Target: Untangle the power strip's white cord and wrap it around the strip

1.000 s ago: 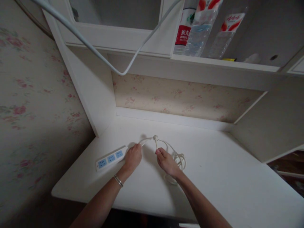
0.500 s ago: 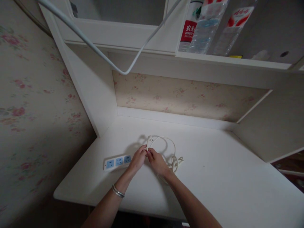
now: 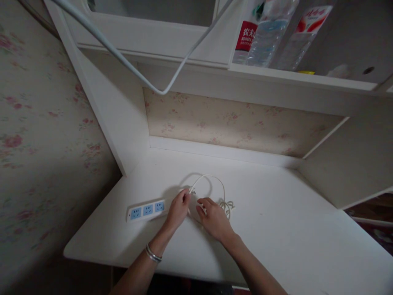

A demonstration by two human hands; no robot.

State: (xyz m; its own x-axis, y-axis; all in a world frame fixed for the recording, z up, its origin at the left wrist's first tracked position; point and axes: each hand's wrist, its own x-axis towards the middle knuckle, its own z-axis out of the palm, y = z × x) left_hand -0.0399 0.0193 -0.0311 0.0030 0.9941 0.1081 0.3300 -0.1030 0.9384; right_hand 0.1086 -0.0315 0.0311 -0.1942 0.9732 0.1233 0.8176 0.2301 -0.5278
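A white power strip (image 3: 146, 209) with three blue sockets lies on the white desk (image 3: 276, 229). Its white cord (image 3: 215, 182) arcs up in a loop behind my hands and ends in a tangle by my right wrist. My left hand (image 3: 177, 209), a bangle on its wrist, is closed on the cord right at the strip's end. My right hand (image 3: 214, 217) sits just beside it, fingers curled round the cord's other run.
A shelf above holds several plastic water bottles (image 3: 264, 32). A thick white cable (image 3: 129, 67) hangs across the upper cabinet. Floral wallpaper (image 3: 37, 135) covers the left wall and the back of the desk niche. The desk's front edge runs near my forearms.
My hands came together from apart, folding the cord into a loop, and have now parted slightly. The loop has dropped lower behind them.
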